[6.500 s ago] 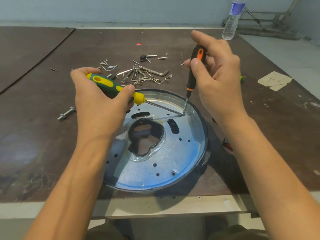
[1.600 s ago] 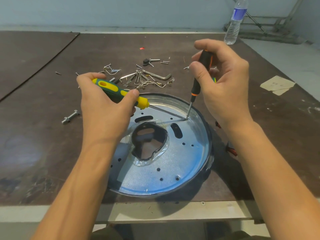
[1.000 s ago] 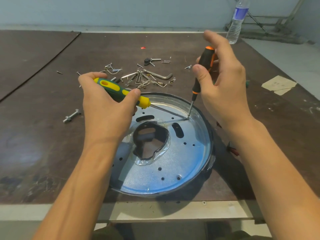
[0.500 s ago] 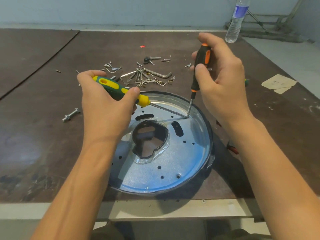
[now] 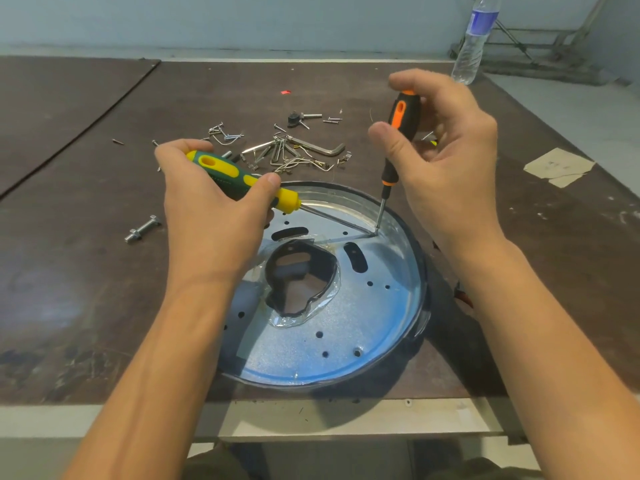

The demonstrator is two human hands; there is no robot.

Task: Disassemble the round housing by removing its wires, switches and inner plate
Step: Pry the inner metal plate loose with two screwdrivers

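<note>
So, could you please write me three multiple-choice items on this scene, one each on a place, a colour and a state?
1. Where does the tip of the green-and-yellow screwdriver meet the tip of the black-and-orange screwdriver?
A. In the central opening
B. At the far right inside edge of the round housing
C. Outside the housing altogether

2. What colour is the label on the water bottle?
A. Blue
B. Red
C. Yellow

3. What is the right hand doing?
A. Lying flat and idle
B. Lifting the housing
C. Holding its screwdriver nearly upright

Answers:
1. B: both shafts converge beside the far right wall.
2. A: the band near the bottle's top is blue.
3. C: the fingers and thumb curl round the black-and-orange handle in a firm grip, with the shaft pointing down.
</note>
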